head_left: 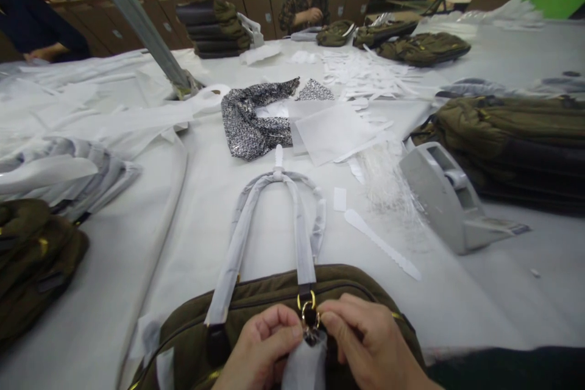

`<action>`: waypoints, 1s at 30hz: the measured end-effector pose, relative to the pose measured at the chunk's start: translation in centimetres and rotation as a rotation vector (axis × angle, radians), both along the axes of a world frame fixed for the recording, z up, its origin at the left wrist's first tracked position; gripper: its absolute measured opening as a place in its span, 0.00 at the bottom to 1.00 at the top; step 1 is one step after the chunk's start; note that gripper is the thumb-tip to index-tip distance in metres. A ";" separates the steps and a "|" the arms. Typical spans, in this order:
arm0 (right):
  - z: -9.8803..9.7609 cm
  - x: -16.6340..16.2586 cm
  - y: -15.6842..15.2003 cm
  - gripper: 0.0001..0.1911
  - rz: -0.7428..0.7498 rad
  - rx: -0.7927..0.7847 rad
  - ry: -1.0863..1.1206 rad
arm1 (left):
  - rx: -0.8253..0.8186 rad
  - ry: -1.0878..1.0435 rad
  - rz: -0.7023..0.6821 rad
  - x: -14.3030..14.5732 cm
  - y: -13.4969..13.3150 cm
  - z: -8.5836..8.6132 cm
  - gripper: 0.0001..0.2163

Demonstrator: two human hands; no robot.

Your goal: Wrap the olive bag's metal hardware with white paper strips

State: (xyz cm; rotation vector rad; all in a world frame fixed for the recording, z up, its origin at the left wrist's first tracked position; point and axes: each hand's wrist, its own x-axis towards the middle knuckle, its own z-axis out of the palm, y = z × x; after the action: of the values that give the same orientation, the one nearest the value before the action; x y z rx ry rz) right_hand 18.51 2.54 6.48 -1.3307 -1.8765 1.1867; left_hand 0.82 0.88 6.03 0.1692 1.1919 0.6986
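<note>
An olive-green bag (pixel 351 283) with dark trim lies in front of me, its paper-wrapped handles (pixel 228 274) stretching away over the table. A gold ring (pixel 307 311) hangs at the base of the right handle. Below it dangles a tag in white wrapping (pixel 304 362). My left hand (pixel 269 341) is closed in a pinch at the ring's left side, beside the top of the wrapped tag. From the right, my right hand (pixel 365 338) pinches the ring between thumb and forefinger. What lies between the left fingertips is mostly hidden.
A grey tape dispenser (pixel 452 201) stands at right before stacked olive bags (pixel 516 134). White strips (pixel 381 244) and patterned cloth (pixel 256 122) lie ahead. More bags (pixel 36 262) are at left. A metal post (pixel 137 18) rises from the table. Two people are across it.
</note>
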 end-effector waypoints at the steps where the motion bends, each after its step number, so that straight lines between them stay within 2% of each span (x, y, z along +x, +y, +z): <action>1: 0.2 0.7 0.2 0.13 -0.059 0.004 -0.004 | 0.002 0.006 -0.004 0.0 0.1 0.1 0.15; 4: 0.4 3.0 0.1 0.10 -0.154 0.084 -0.036 | -0.008 0.015 0.045 0.1 0.2 0.6 0.15; 9: 0.6 4.5 -0.3 0.10 0.029 0.165 -0.118 | 0.007 0.131 0.102 0.4 0.4 1.7 0.15; 12: 0.1 3.6 -0.3 0.10 0.075 0.211 -0.191 | 0.059 0.258 0.167 0.4 0.4 2.2 0.15; 16: -1.2 1.4 -0.1 0.07 -0.002 0.264 -0.435 | 0.105 0.334 0.278 0.5 0.3 2.6 0.14; 18: -1.7 0.6 -0.1 0.09 -0.025 0.311 -0.499 | 0.099 0.337 0.322 0.6 0.2 2.6 0.13; 20: -1.7 0.3 0.1 0.14 -0.032 0.314 -0.456 | 0.097 0.335 0.356 0.5 0.2 2.4 0.13; 23: -0.8 1.1 0.3 0.11 -0.068 0.158 -0.208 | 0.123 0.328 0.387 0.4 0.1 2.0 0.14; 27: 1.0 2.8 0.2 0.07 -0.035 -0.332 0.142 | 0.163 0.299 0.412 0.4 0.1 1.4 0.15; 29: 1.5 3.3 0.1 0.07 -0.003 -0.488 0.319 | 0.166 0.300 0.419 0.5 0.2 1.3 0.15; 30: 1.7 3.4 0.1 0.08 0.007 -0.509 0.389 | 0.170 0.301 0.418 0.5 0.2 1.3 0.15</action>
State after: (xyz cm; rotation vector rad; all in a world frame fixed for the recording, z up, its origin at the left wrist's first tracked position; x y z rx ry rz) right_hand 21.91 2.59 8.14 -1.2171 -1.3531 1.8578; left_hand 1.31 1.03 7.32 0.1732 1.4747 1.1731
